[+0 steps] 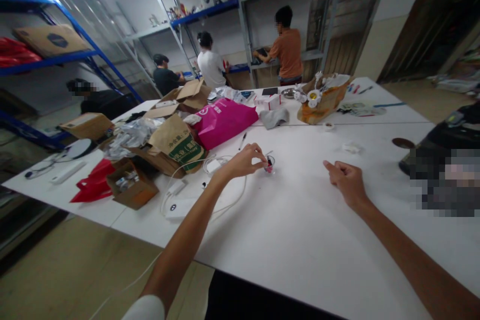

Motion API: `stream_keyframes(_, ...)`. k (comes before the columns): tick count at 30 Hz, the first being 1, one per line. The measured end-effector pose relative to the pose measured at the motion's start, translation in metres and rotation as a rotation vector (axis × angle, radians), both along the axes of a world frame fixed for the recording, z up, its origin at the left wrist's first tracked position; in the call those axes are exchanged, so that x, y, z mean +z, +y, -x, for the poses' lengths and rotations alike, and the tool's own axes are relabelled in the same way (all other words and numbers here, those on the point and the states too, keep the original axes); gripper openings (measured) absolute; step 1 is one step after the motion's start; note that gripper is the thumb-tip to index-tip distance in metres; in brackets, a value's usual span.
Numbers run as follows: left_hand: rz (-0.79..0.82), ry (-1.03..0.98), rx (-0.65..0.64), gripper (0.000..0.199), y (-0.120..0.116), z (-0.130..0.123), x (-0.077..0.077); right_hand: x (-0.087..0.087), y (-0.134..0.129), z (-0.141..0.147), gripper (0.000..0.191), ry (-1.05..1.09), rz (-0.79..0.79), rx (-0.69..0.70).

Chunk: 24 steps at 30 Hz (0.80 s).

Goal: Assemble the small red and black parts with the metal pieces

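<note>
My left hand point(248, 161) reaches over the white table point(292, 230), its thumb and forefinger pinched together at the rim of a small clear cup point(270, 164). Dark and reddish bits show inside the cup. What the fingertips hold, if anything, is too small to make out. To the right, my right hand point(347, 180) hovers over the table with its fingers curled in and the forefinger partly pointing toward the cup; nothing shows in it. A pen point(242, 141) lies behind my left hand.
Left of my left arm are a white power strip point(182, 208), cables, an open cardboard box point(133, 187) and a brown paper bag point(176, 142). A magenta bag point(227, 122) lies behind. Several people are at the shelves beyond.
</note>
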<state>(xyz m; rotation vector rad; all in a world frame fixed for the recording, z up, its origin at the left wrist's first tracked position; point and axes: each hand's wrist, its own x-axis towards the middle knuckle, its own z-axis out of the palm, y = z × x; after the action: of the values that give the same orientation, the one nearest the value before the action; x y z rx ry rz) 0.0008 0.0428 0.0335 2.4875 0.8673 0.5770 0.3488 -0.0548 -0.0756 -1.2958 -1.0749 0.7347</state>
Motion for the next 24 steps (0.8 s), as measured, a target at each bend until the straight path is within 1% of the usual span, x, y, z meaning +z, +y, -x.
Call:
stream_keyframes(3,0.024,-0.068,0.021,0.012,0.000,-0.002,0.001,0.002,-0.001,0.000,0.066,-0.003,-0.010,0.008)
stream_keyframes(6,0.044,-0.210,0.085,0.012,-0.003,-0.005,0.006,0.002,0.000,-0.001,0.066,-0.009,-0.027,0.018)
stream_keyframes(10,0.038,-0.415,0.186,0.020,-0.009,-0.006,0.017,0.000,0.002,-0.003,0.065,-0.007,-0.048,0.028)
stream_keyframes(12,0.078,-0.529,0.232,0.026,-0.013,-0.006,0.018,0.001,0.002,-0.002,0.065,0.007,-0.046,0.029)
stream_keyframes(14,0.208,-0.643,0.242,0.035,-0.020,-0.010,0.011,0.007,0.000,0.002,0.064,0.036,-0.032,0.047)
stream_keyframes(16,0.394,-0.723,0.203,0.042,-0.032,-0.017,-0.002,0.016,-0.004,0.010,0.062,0.078,-0.012,0.111)
stream_keyframes(18,0.551,-0.751,0.152,0.045,-0.047,-0.026,-0.018,0.027,-0.010,0.021,0.058,0.103,0.014,0.235)
stream_keyframes(21,0.731,-0.688,0.086,0.046,-0.071,-0.042,-0.036,0.040,-0.021,0.043,0.053,0.078,0.094,0.472)
stream_keyframes(24,0.785,-0.643,0.035,0.045,-0.088,-0.054,-0.045,0.043,-0.030,0.061,0.048,0.093,0.174,0.650)
